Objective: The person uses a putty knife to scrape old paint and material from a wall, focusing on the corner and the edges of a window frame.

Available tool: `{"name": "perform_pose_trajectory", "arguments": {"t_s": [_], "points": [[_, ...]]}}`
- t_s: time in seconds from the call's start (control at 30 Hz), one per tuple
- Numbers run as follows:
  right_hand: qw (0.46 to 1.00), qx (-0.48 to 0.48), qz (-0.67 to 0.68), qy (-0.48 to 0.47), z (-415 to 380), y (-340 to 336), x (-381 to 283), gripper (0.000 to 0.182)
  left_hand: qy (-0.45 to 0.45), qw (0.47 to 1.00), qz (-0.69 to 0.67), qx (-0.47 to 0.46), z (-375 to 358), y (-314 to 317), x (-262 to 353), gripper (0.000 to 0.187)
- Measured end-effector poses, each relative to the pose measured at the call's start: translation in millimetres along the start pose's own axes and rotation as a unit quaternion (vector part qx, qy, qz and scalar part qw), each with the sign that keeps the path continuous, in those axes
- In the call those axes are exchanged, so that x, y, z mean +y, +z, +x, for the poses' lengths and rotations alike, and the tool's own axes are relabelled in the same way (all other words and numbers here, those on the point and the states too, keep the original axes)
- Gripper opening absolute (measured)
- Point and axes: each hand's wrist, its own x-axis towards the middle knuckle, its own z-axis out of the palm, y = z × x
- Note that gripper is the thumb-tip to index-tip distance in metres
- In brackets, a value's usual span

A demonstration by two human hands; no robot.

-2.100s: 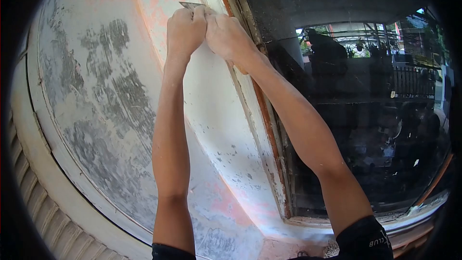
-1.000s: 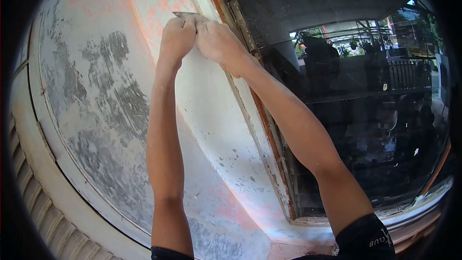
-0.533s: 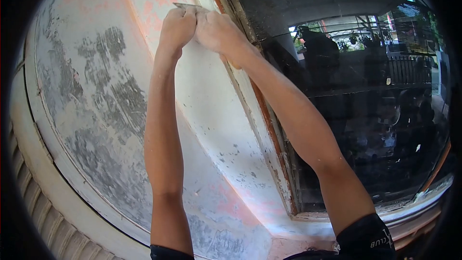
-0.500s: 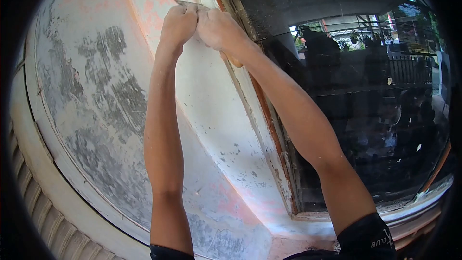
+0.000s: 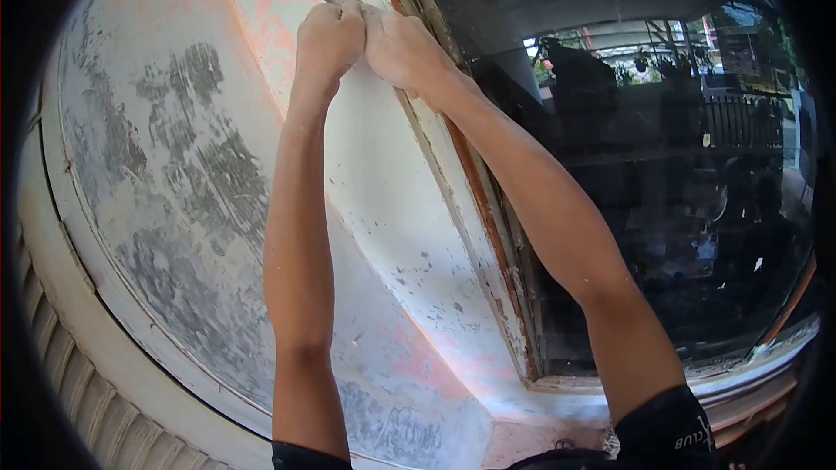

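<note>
Side by side and high on the wall, both my hands grip a scraper [image 5: 329, 0] with a thin metal blade. The blade's pointed corner sticks out to the left above the knuckles, against the pale band of wall beside the window frame. My left hand [image 5: 331, 42] is closed over the blade end. Pressed close to it, my right hand [image 5: 405, 48] is closed around the tool nearer the window frame [image 5: 461, 152]. Most of the scraper is hidden behind my fingers. The plastered wall [image 5: 383, 183] there is white, with pink patches higher up.
Dark window glass [image 5: 627, 209] fills the right side and reflects a fence and plants. Grey patches [image 5: 218, 157] of worn paint mark the wall at left. A pale ledge [image 5: 78, 270] curves along the lower left, with ridged slats [image 5: 78, 383] beyond it.
Both hands have shifted very slightly right and up with the scraper. Its yellowish handle end, seen below my right hand before, is now hidden.
</note>
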Motion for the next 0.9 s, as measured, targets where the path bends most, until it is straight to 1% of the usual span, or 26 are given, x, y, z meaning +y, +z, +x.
{"name": "perform_pose_trajectory", "arguments": {"t_s": [0.03, 0.1, 0.13, 0.2, 0.27, 0.3, 0.37, 0.4, 0.47, 0.53, 0.6, 0.63, 0.67, 0.7, 0.73, 0.77, 0.8, 0.83, 0.87, 0.9], "points": [[1.000, -0.008, 0.004, 0.011, -4.1, 0.0, -0.2, 0.043, -0.001, 1.000, 0.000, -0.006, -4.8, 1.0, 0.4, 0.037], [1.000, -0.012, 0.003, 0.018, -5.2, -2.7, -1.6, 0.042, -0.040, 0.999, 0.026, 0.009, -13.3, -1.9, 4.0, 0.038], [1.000, -0.008, 0.015, 0.027, -6.7, -2.5, -2.3, 0.042, -0.039, 0.999, 0.025, 0.007, -17.5, -2.2, 7.6, 0.038], [0.999, -0.006, 0.031, 0.031, -11.1, -2.2, -7.5, 0.042, -0.011, 0.996, 0.083, 0.020, -22.9, -5.9, 11.1, 0.040], [0.991, 0.013, 0.112, 0.076, -19.4, -9.7, -11.6, 0.043, 0.001, 0.996, 0.089, 0.015, -25.6, -5.1, 10.1, 0.040], [0.991, 0.012, 0.114, 0.075, -21.2, -13.5, -9.9, 0.043, 0.014, 0.996, 0.093, 0.008, -26.8, -4.7, 9.6, 0.040], [0.989, -0.073, 0.113, 0.066, -22.9, -20.3, -7.0, 0.038, 0.017, 0.996, 0.082, 0.004, -30.7, -6.0, 7.6, 0.041], [0.989, -0.073, 0.113, 0.065, -21.6, -14.5, -2.5, 0.038, 0.019, 0.997, 0.071, -0.002, -31.7, -6.4, 6.2, 0.041], [0.998, 0.009, 0.068, -0.005, -16.3, 0.8, 7.6, 0.039, 0.020, 0.997, 0.080, -0.004, -26.5, -8.6, 0.8, 0.042], [0.997, 0.006, 0.076, -0.014, -8.2, 1.2, 5.2, 0.038, 0.018, 0.996, 0.088, -0.009, -18.6, -9.2, -3.4, 0.042], [0.996, 0.003, 0.081, -0.025, 2.1, 2.6, 5.2, 0.039, 0.082, 0.988, 0.121, 0.038, -8.4, -8.4, 0.2, 0.042], [0.996, 0.029, 0.061, -0.058, 6.7, 4.7, 6.3, 0.039, 0.082, 0.989, 0.121, 0.037, -7.7, -8.1, 3.7, 0.042], [0.993, 0.057, 0.039, -0.092, 9.9, 5.2, 8.3, 0.041, 0.051, 0.992, 0.113, 0.033, -5.7, -7.4, 8.5, 0.041], [0.993, 0.057, 0.038, -0.092, 7.8, 0.8, 8.9, 0.041, 0.019, 0.994, 0.104, 0.030, -6.0, -5.8, 12.7, 0.041], [0.997, 0.020, 0.059, -0.054, 0.7, -6.5, 7.3, 0.041, 0.017, 0.994, 0.103, 0.030, -10.3, -3.2, 12.2, 0.041], [0.997, -0.016, 0.080, -0.015, -6.2, -12.4, 4.1, 0.041, 0.034, 0.991, 0.124, 0.026, -16.2, -1.2, 11.3, 0.041], [0.996, -0.016, 0.081, -0.014, -12.9, -15.6, -0.2, 0.041, 0.052, 0.988, 0.147, 0.021, -20.8, 0.1, 10.2, 0.041], [0.996, -0.024, 0.088, 0.015, -19.2, -19.1, -5.1, 0.038, 0.052, 0.988, 0.147, 0.020, -23.3, 0.8, 8.2, 0.041], [0.994, -0.030, 0.094, 0.042, -21.0, -21.8, -7.1, 0.036, 0.064, 0.986, 0.148, 0.033, -23.7, 1.1, 6.1, 0.041], [0.994, -0.028, 0.093, 0.041, -16.8, -19.2, -5.1, 0.036, 0.076, 0.985, 0.149, 0.046, -23.4, 0.6, 6.8, 0.042]]}}
